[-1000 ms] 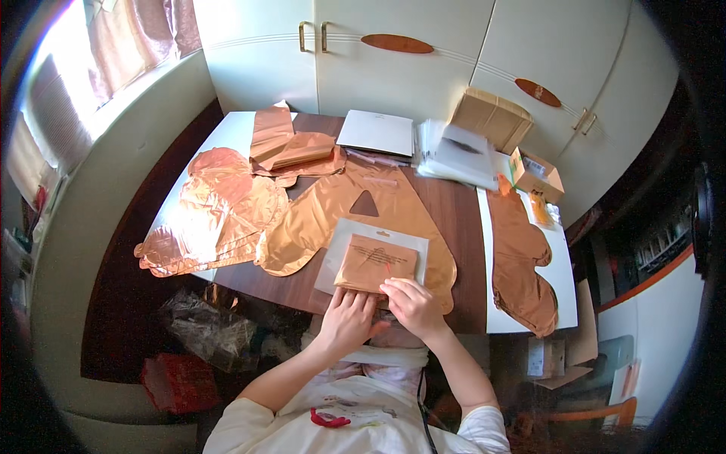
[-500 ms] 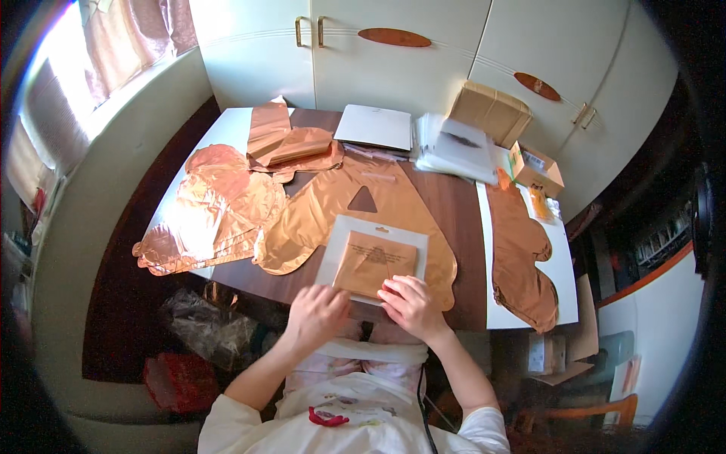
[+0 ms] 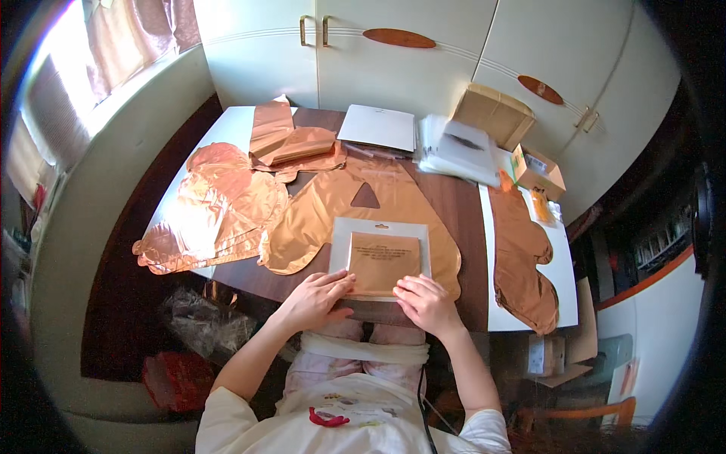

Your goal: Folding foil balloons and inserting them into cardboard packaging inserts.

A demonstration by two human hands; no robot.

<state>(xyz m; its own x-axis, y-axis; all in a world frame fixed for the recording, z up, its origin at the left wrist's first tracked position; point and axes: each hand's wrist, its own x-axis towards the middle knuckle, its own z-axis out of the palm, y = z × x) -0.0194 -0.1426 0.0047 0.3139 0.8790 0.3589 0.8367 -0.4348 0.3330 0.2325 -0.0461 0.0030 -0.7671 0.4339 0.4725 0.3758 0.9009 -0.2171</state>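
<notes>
A square packet of folded copper-coloured foil [image 3: 386, 261], printed with small dark text, lies on a white card with a hanger slot [image 3: 382, 226] at the table's front edge. My left hand [image 3: 319, 297] rests its outstretched fingers on the packet's lower left corner, thumb apart. At the lower right corner, my right hand [image 3: 429, 303] touches the packet with its fingertips, fingers loosely bent and thumb apart. Under the card's far part spreads a large flat copper foil balloon [image 3: 401, 189] shaped like a letter A.
More copper foil balloons [image 3: 219, 200] lie at the left, some folded [image 3: 295, 144] behind them. White cards [image 3: 376, 127], clear plastic bags [image 3: 454, 155] and cardboard boxes [image 3: 495, 113] line the back. Another foil balloon [image 3: 520, 261] lies along the right, over the table's edge.
The packet and card have turned straighter and shifted slightly right. My left hand has moved right and laid its fingers flat on the packet; my right hand has shifted slightly right and down.
</notes>
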